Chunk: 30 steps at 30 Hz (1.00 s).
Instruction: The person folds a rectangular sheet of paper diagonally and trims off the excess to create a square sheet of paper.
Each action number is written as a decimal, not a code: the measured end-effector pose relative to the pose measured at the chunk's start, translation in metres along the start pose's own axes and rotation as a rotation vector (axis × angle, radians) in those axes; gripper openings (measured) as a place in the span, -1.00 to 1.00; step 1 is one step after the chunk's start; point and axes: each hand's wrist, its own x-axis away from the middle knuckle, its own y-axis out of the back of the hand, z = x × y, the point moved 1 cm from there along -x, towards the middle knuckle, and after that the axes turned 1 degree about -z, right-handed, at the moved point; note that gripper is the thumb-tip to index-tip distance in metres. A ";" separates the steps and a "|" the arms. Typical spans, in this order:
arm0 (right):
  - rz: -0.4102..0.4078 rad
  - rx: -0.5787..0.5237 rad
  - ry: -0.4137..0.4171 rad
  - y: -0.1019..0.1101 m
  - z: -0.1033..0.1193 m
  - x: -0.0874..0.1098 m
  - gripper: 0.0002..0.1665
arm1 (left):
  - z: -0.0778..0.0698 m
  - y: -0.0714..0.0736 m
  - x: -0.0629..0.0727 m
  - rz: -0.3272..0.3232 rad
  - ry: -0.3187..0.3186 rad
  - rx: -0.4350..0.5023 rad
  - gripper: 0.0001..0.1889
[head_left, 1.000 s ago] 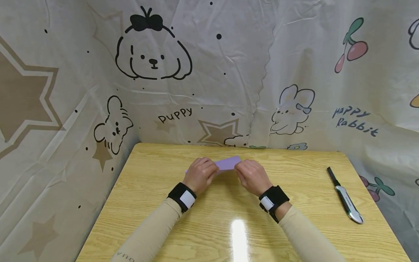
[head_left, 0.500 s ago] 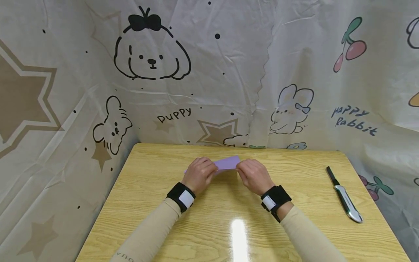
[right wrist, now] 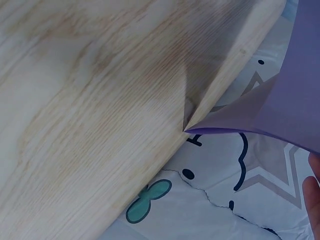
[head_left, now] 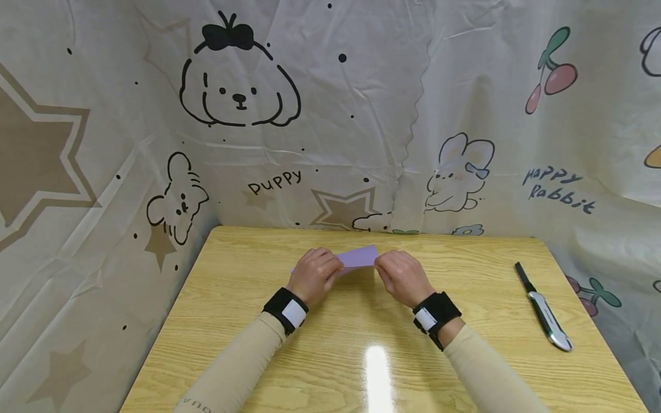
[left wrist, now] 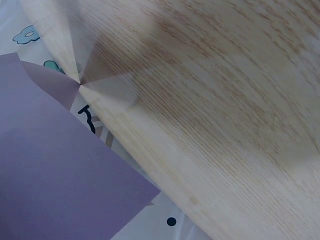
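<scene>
A sheet of purple paper [head_left: 358, 256], folded over, spans the gap between both hands near the table's far edge. My left hand [head_left: 314, 276] grips its left part, and a small corner pokes out behind the knuckles. At the right end, my right hand [head_left: 405, 278] pinches the near edge between thumb and fingers. In the left wrist view, the paper [left wrist: 65, 165] shows two layers, one corner reaching the wood. The right wrist view shows the paper [right wrist: 295, 95] bent, its pointed corner at the table edge, with fingertips [right wrist: 312, 190] close by. The thumbs' exact hold is partly hidden.
A utility knife [head_left: 549, 321] with a black and silver handle lies at the right of the wooden table [head_left: 248, 355]. Behind the far edge hangs a printed cloth [head_left: 330, 143] with cartoon drawings. A bright light reflection lies on the near part of the tabletop.
My right hand has shifted slightly to the right along the paper's edge, so a little more of the paper shows. The left hand stays about where it was.
</scene>
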 end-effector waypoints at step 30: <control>-0.015 0.025 -0.021 0.001 -0.007 0.005 -0.91 | 0.008 0.000 0.005 0.006 0.029 0.034 -0.92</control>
